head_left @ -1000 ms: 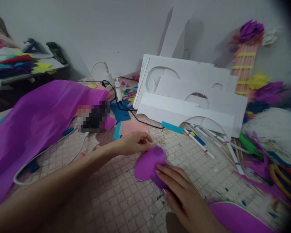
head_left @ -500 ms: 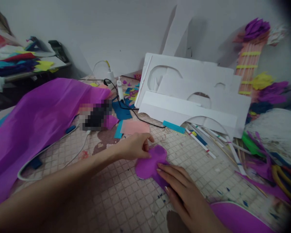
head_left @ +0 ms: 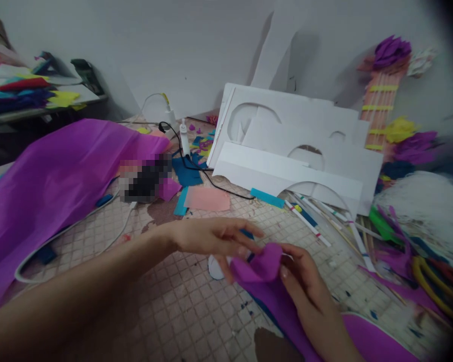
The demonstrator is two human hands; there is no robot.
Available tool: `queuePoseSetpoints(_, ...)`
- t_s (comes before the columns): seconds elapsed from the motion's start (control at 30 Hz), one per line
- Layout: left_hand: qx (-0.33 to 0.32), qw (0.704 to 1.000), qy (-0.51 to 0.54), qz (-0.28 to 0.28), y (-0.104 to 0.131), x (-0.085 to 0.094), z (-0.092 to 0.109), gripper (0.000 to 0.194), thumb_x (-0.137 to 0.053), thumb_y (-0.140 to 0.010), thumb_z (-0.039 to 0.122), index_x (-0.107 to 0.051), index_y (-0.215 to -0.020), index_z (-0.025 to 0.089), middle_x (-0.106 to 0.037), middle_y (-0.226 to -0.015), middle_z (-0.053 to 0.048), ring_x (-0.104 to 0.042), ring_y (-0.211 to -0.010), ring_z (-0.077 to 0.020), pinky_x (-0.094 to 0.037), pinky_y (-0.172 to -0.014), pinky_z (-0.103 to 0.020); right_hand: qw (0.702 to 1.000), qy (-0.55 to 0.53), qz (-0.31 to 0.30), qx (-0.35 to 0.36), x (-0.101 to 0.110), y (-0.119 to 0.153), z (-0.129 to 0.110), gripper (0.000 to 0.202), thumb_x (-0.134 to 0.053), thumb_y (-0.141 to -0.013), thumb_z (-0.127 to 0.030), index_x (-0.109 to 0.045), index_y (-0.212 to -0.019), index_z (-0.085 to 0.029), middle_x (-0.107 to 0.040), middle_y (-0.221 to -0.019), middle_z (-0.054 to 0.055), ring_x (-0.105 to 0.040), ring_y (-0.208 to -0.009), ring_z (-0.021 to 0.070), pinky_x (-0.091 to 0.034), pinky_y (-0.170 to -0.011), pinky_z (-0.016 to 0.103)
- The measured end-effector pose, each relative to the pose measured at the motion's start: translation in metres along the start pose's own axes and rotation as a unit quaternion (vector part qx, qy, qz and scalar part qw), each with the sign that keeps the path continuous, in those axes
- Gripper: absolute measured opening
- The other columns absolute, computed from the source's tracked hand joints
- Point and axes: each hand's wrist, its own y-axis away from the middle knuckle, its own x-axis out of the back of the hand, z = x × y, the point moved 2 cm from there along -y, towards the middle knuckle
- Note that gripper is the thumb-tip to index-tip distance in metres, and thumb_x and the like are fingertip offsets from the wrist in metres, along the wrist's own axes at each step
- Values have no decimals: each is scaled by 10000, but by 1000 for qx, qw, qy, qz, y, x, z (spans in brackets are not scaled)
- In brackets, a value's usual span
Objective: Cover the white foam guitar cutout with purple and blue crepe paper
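A purple paper piece point(head_left: 262, 266) curls upward over the tiled surface, with a long purple strip running down toward the lower right. My right hand point(head_left: 309, 296) pinches its right edge between thumb and fingers. On the other side, my left hand point(head_left: 219, 241) reaches over the paper's left part with its fingers apart; the fingertips touch or hover by it, and a firm hold does not show. Under my left hand lies a small white rounded piece point(head_left: 215, 268), partly hidden. Dark blue shows beneath the purple strip.
White cut-out boards point(head_left: 272, 130) lean at the back. Paper sticks point(head_left: 307, 221), yellow-handled scissors point(head_left: 430, 286) and white string point(head_left: 426, 216) are on the right. Purple sheeting point(head_left: 68, 171) covers the left. A glue bottle point(head_left: 184, 137), cables and a peach sheet point(head_left: 207, 199) lie toward the middle.
The purple paper, flat before, is now lifted and curled at its upper part, uncovering white and blue beneath. My right hand has closed on its edge; my left hand has moved slightly right, fingers extended.
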Motion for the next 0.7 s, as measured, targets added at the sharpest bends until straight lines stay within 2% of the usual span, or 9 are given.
queuePoseSetpoints(0.1,85,990,-14,-114,7,-7,0,527,-571,-872,219,-412,-1371,278,-460,-1416,-68,-605,-1124,-261,-568,-557,-226,997,-32,12,-63,3,-3,2,240,-449,-934,-460,-515,-1112,-313,-650,-1108,19,-621,-1012,170,-495,-878,288)
queuePoseSetpoints(0.17,114,982,-45,-142,10,-7,0,531,-545,-873,175,-421,-1379,278,-446,-1433,-54,-585,-1160,-274,-556,-528,-192,995,-60,9,-83,3,-3,3,244,-446,-936,-472,-520,-1105,-313,-659,-1094,11,-623,-993,167,-478,-880,291)
queuePoseSetpoints(0.3,119,979,-86,-138,11,-5,-2,520,-556,-844,128,-480,-1345,244,-491,-1396,-62,-570,-1178,-283,-555,-555,-176,992,-81,16,-99,4,-4,4,246,-427,-948,-477,-533,-1101,-317,-666,-1089,-3,-611,-1020,164,-450,-887,287)
queuePoseSetpoints(0.53,106,979,-100,-143,10,-3,-4,515,-567,-846,144,-467,-1345,220,-483,-1395,-90,-583,-1157,-268,-560,-577,-174,990,-109,5,-86,2,-5,4,234,-412,-965,-453,-546,-1084,-301,-677,-1010,-15,-617,-995,155,-429,-893,288)
queuePoseSetpoints(0.7,96,982,-98,-133,11,-4,-1,498,-595,-839,175,-498,-1324,233,-513,-1370,-87,-612,-1112,-265,-568,-561,-189,986,-144,4,-83,1,-5,4,239,-415,-968,-443,-548,-1098,-293,-662,-1088,-2,-616,-1015,168,-424,-905,320)
